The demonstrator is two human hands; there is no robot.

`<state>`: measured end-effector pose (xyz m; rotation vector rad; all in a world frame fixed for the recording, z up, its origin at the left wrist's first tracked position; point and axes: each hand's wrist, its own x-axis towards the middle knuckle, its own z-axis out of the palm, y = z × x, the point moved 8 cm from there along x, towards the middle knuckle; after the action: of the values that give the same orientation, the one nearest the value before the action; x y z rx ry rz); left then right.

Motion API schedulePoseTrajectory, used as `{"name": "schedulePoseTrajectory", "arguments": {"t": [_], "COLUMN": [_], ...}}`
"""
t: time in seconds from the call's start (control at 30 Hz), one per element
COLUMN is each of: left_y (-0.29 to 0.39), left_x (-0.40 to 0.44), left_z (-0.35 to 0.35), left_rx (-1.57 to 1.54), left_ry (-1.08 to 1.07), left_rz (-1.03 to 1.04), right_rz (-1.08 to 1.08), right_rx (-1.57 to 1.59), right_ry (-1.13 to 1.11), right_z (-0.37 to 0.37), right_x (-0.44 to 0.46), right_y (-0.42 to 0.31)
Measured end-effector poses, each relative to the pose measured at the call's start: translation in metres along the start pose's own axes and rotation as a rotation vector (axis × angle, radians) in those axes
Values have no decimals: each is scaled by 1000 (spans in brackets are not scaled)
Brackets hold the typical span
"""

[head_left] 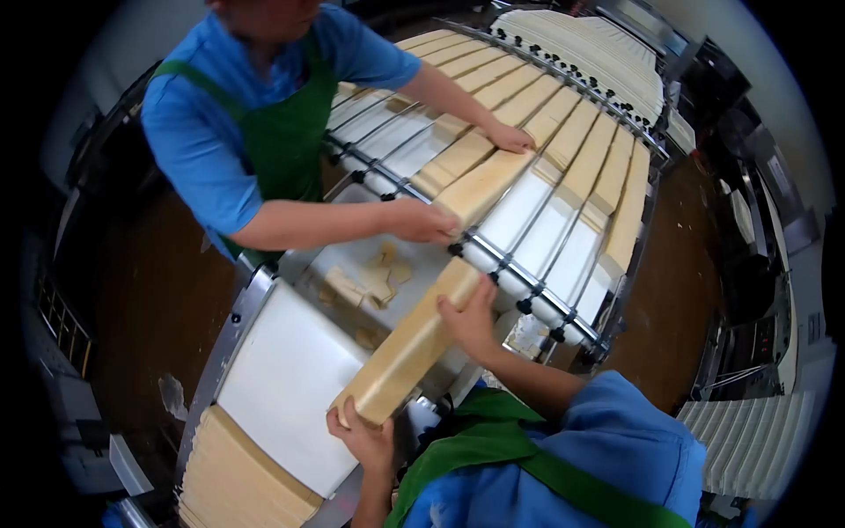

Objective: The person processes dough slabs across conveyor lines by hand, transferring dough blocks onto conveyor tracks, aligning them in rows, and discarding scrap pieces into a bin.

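Note:
Between my two hands is a long, pale-yellow stack of what look like thin sheets [407,343], held at a slant. My left hand [363,440] grips its lower end, over the edge of a white conveyor surface [286,370]. Near its upper end, my right hand [471,321] has its fingers around the side. Beneath the stack is a grey bin [330,260] with torn pale scraps [378,277] in it. A co-worker holds another long stack [484,189] on the lane conveyor, one hand at each end.
Several long stacks [585,167] lie in lanes between metal rods on the wide conveyor. A roller bar with black knobs [525,305] crosses its near end. More stacked sheets [242,475] sit at lower left. The co-worker in a green apron [286,141] stands opposite.

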<state>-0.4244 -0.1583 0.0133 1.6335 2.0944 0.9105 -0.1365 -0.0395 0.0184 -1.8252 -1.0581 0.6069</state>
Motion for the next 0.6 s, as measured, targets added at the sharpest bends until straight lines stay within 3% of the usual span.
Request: {"name": "schedulePoseTrajectory", "arguments": {"t": [0.13,0.23,0.4,0.47,0.6], "left_y": [108,174,233,243,255], "left_x": [18,35,70,86,98], "left_z": [48,78,114,136,155], "left_rx": [-60,-172,-71,-274,-351], "left_ry": [-139,-168,-135,-330,-544], "left_rz": [192,269,460,491,406], "right_rz": [33,92,213,113,84], "right_rx": [-68,-158,-450,-799,-789], "right_ry": [122,56,-188,-217,-184], "right_z": [-89,-115,-130,-125,-132], "right_x": [85,163,256,297,332], "right_y": [11,30,51,80,85]}}
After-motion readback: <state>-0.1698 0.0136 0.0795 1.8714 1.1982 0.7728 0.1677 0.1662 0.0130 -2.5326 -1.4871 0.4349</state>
